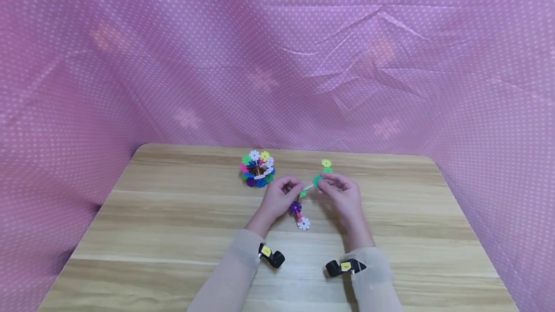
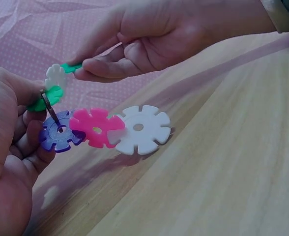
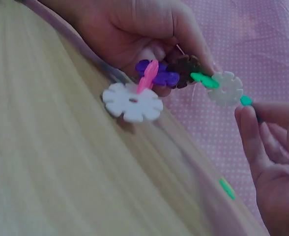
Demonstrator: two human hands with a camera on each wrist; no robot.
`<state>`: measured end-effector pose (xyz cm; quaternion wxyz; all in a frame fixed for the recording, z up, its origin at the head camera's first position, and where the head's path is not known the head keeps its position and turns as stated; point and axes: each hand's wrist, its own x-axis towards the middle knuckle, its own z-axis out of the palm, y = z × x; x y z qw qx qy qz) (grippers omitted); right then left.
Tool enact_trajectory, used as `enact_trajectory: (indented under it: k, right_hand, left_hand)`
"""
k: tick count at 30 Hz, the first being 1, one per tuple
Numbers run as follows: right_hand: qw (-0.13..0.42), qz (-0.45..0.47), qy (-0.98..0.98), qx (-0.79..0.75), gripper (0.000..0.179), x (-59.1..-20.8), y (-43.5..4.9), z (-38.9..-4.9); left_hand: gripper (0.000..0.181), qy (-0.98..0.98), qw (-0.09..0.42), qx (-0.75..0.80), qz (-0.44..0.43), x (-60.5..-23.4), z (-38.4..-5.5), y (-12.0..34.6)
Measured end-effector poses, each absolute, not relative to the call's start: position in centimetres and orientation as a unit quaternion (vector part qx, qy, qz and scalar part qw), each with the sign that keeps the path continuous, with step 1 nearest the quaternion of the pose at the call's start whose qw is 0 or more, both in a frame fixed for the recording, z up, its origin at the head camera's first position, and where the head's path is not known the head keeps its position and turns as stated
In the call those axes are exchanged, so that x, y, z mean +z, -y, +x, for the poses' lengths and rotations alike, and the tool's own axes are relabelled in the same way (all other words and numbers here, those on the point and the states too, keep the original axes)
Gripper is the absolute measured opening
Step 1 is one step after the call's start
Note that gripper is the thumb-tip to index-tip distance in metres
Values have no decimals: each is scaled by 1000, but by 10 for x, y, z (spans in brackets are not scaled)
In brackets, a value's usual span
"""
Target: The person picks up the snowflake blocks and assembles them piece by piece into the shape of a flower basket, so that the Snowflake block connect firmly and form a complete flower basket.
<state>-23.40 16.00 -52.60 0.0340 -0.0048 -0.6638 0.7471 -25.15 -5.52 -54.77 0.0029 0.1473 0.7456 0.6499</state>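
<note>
A chain of notched, flower-shaped plastic interlocking discs is held up between both hands over the table. My left hand (image 1: 279, 199) pinches it near the brown disc (image 3: 185, 70) and a green disc (image 2: 49, 97). From there a purple disc (image 2: 61, 132), a pink disc (image 2: 96, 127) and a white disc (image 2: 143, 130) hang toward me. On the other side, a second white disc (image 3: 225, 89) joins the chain to another green disc (image 1: 318, 180). My right hand (image 1: 344, 198) pinches that green disc between thumb and fingers, which partly cover it.
A round cluster of many-coloured discs (image 1: 269, 162) stands at the back, left of my hands. Just beyond my right hand lie a yellow disc (image 1: 326, 162) and a green disc (image 1: 328, 170). Pink dotted cloth (image 1: 277, 85) hangs behind the wooden table (image 1: 173, 235).
</note>
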Motion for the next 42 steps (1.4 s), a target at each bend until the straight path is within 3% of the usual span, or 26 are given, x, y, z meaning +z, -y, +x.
enact_trajectory:
  k: [14,42]
  right_hand:
    - [82,67,616,781,31,-538,-160,-236]
    - [80,81,617,779,30,-542,-158,-238]
  left_hand:
    - [13,-747,9,648,147,-548,-253,53]
    - [10,-742,12,653,151,-544,-250,55]
